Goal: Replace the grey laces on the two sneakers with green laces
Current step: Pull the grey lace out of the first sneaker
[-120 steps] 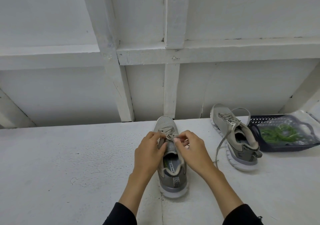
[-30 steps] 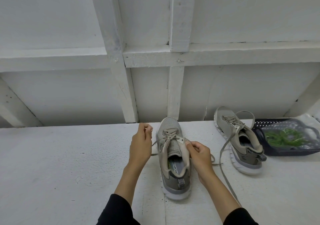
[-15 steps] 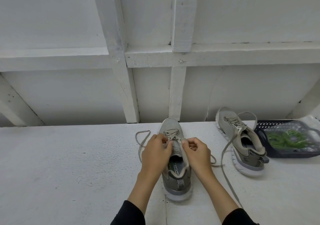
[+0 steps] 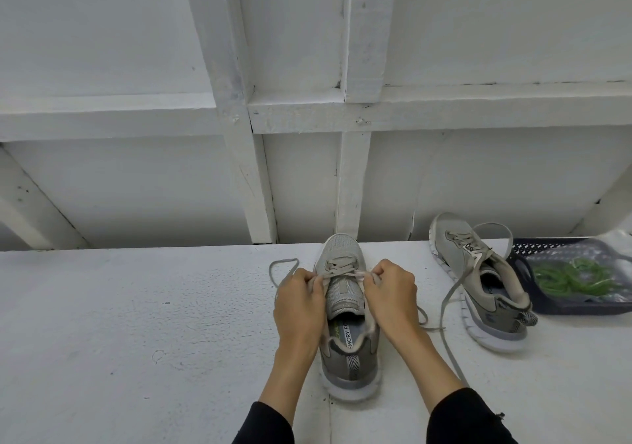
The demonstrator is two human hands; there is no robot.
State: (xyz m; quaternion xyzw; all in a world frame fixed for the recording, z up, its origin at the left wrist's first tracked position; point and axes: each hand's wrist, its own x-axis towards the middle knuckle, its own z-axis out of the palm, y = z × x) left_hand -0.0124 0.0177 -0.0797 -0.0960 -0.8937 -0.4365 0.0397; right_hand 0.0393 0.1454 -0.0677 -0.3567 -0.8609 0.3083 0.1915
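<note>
Two grey sneakers sit on the white surface: one sneaker (image 4: 345,310) dead centre, toe pointing to twelve o'clock, and a second sneaker (image 4: 478,282) off at about two o'clock from it. Each carries one grey lace, so two grey laces: the near shoe's lace (image 4: 337,270) and the far shoe's lace (image 4: 448,306), which trails loose toward five o'clock. Two hands are at the centre shoe, a left hand (image 4: 299,306) at its nine o'clock side and a right hand (image 4: 391,298) at its three o'clock. One dark basket (image 4: 578,310) stands at three o'clock, holding one bundle of green laces (image 4: 567,277); how many laces are in it I cannot tell.
</note>
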